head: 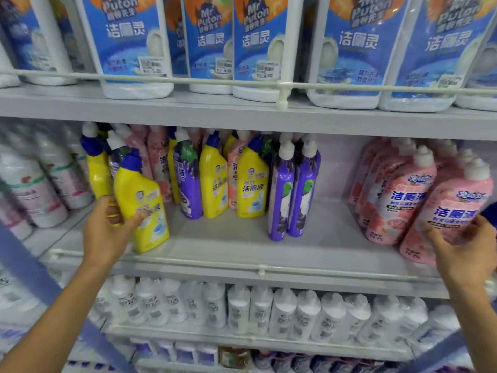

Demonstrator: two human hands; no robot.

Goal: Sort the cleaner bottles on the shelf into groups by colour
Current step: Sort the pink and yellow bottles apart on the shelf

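Note:
On the middle shelf (242, 254) stand cleaner bottles in yellow, purple and pink. My left hand (107, 227) grips a yellow bottle with a blue cap (142, 200) at the shelf's left front; the bottle leans to the left. Behind it stands another yellow bottle (98, 170). Mixed yellow (213, 181), purple (188, 179) and pink (158, 157) bottles crowd the back middle. Two purple bottles (293, 195) stand together in the centre. My right hand (468, 251) holds the front pink bottle (446, 214) of a pink group (398, 195) at the right.
A thin white rail (261, 270) runs along the middle shelf's front edge. Big blue-labelled white bottles (255, 47) fill the shelf above, and white bottles (242, 308) fill the one below. White bottles (40, 184) stand to the left. Bare shelf floor lies between the purple pair and the pink group.

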